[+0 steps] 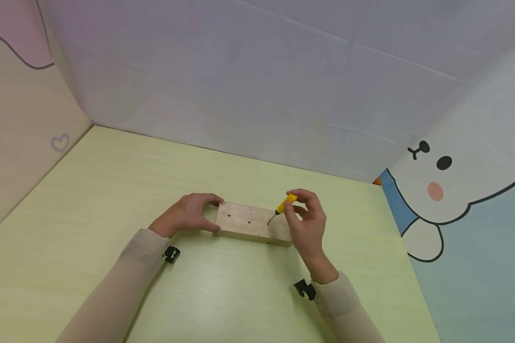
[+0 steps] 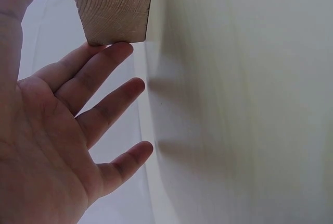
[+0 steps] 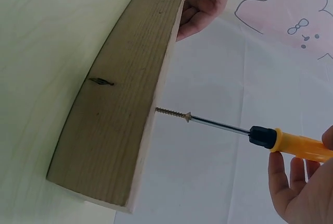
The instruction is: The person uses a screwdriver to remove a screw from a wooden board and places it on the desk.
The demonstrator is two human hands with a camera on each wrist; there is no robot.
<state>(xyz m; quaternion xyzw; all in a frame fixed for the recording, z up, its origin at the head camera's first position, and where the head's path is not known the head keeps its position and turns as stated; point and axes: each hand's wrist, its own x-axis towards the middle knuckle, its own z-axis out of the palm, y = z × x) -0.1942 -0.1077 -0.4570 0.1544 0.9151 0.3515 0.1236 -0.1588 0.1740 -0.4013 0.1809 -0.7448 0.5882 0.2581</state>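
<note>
A pale wooden block (image 1: 239, 230) lies flat on the table, with several small dark holes in its top face. My left hand (image 1: 190, 213) holds its left end between thumb and fingers. In the left wrist view, fingertips touch the side of the block (image 2: 114, 10), and the lower two fingers stand apart from it. My right hand (image 1: 310, 226) grips the yellow handle of a screwdriver (image 1: 286, 202) above the block's right part. The right wrist view shows a brass-coloured screw (image 3: 173, 112) with its point at the top face, most of its thread exposed, and the screwdriver's shaft (image 3: 218, 124) meeting its head.
The pale yellow-green table (image 1: 197, 295) spreads around the block. A grey-white wall (image 1: 240, 95) rises behind it, and a wall with a cartoon animal (image 1: 476, 181) stands at the right. Black clips (image 1: 170, 254) sit by both wrists.
</note>
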